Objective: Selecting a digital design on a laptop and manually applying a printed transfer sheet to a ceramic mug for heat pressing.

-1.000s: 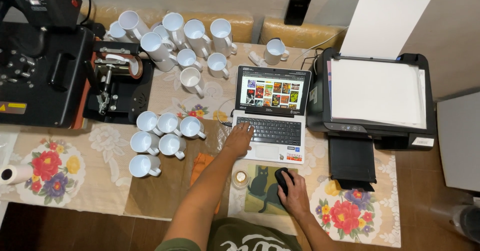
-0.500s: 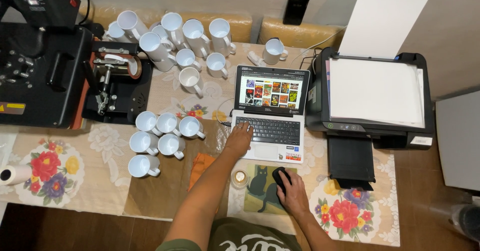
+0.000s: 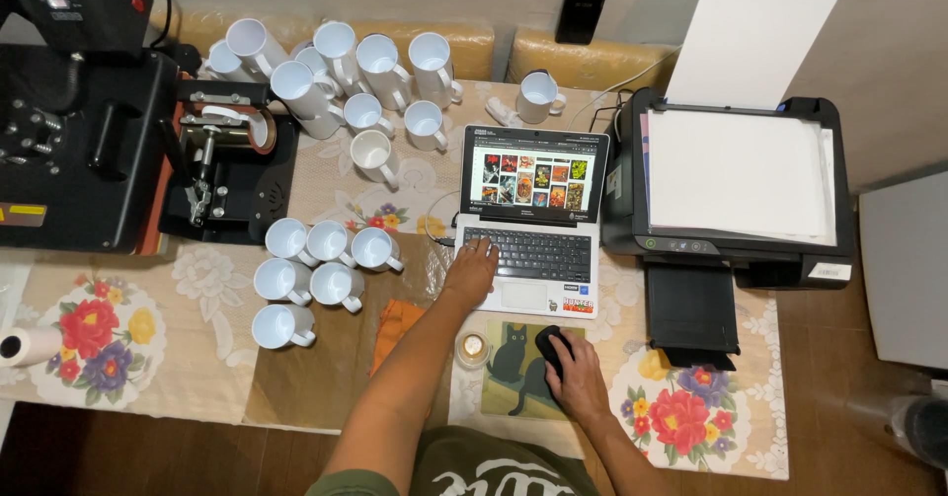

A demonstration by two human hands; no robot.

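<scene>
1. At the table's near edge, your right hand [image 3: 578, 382] sits on the mouse [image 3: 553, 346], fingers curled over it, on the cat mousepad [image 3: 513, 368], just below the laptop [image 3: 533, 225].
2. Left hand [image 3: 472, 271] rests on the keyboard's left side, fingers spread flat on keys, holding nothing.
3. Screen [image 3: 533, 180] shows a grid of small pics. Move the mouse w/ small wrist strokes & keep it on the pad; pad is small, edges close.
4. Keep the left hand light on the keys so no stray press lands while you point.
5. Small round tin [image 3: 473, 349] sits just left of the pad, orange cloth [image 3: 395, 328] beyond it; mind your forearm, it passes right over them.
6. Printer [image 3: 736, 175] w/ white paper stands just right of the laptop, its tray out toward you.
7. White mugs [image 3: 316, 269] cluster to the left, more behind the laptop; mug press [image 3: 222, 155] & big heat press [image 3: 79, 131] at far left.
</scene>
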